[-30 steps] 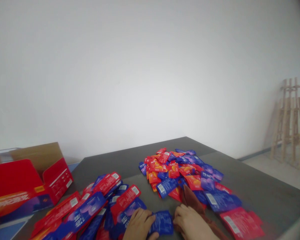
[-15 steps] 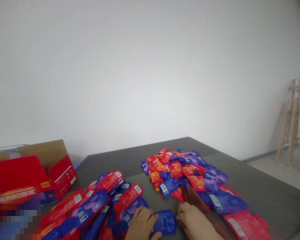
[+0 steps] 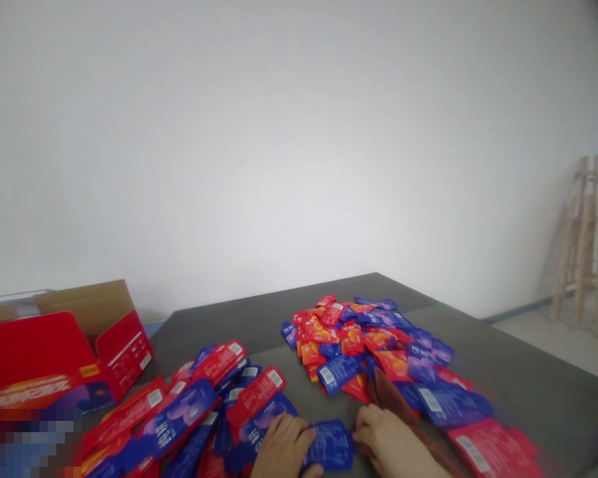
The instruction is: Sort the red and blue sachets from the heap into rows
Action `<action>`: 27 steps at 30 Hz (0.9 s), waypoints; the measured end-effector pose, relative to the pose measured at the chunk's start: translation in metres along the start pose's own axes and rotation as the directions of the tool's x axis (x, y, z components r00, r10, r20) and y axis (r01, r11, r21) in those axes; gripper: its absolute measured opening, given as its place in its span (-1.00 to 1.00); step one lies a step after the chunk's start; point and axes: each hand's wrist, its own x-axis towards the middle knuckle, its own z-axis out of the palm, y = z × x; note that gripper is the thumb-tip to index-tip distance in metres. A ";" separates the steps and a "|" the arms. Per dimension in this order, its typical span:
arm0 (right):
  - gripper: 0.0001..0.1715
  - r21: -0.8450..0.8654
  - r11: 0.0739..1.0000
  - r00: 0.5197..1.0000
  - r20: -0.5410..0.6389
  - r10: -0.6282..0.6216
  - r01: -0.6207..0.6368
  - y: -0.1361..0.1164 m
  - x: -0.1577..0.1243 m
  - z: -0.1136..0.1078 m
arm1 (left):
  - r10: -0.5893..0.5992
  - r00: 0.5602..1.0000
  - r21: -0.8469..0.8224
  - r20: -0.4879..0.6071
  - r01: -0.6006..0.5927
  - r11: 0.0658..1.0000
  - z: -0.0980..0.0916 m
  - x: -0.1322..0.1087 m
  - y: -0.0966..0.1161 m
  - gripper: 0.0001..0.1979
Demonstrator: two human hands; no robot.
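A blue sachet (image 3: 330, 446) with pale printing lies low in the middle of the view. My left hand (image 3: 285, 443) grips its left side, thumb and fingers closed over that edge. At its right edge are the curled fingertips of my right hand (image 3: 386, 438), pressed together against the corner. Behind and beside my right hand stands a brown folded piece (image 3: 391, 396), whose kind I cannot make out. Left of my left hand lies a loose heap of long red and blue sachets (image 3: 184, 415), some with white barcode labels.
A pile of small red, orange and blue sachets (image 3: 349, 337) covers the middle of the dark table (image 3: 259, 307). More sachets (image 3: 493, 446) trail along the right. An opened red carton (image 3: 34, 352) stands at left, a brown cardboard box (image 3: 90, 302) behind it. Wooden racks (image 3: 591, 245) lean far right.
Almost nothing differs. Both hands stay at the blue sachet, and the whole view has shifted only slightly.
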 end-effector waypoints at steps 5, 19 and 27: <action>-0.82 0.011 0.999 0.999 0.018 -0.045 0.045 -0.014 0.007 -0.001 | -0.023 1.000 -0.027 0.021 0.023 0.999 0.002 -0.001 -0.002 -0.62; -0.88 0.044 0.967 0.967 0.033 -0.251 0.249 -0.022 0.001 -0.025 | 0.070 0.997 -0.072 -0.025 -0.072 0.995 0.012 -0.008 -0.014 -0.59; -0.95 0.066 0.972 0.974 -0.015 -0.224 0.224 -0.027 0.011 -0.020 | 0.054 0.998 -0.117 0.034 -0.050 0.992 0.019 -0.011 -0.018 -0.56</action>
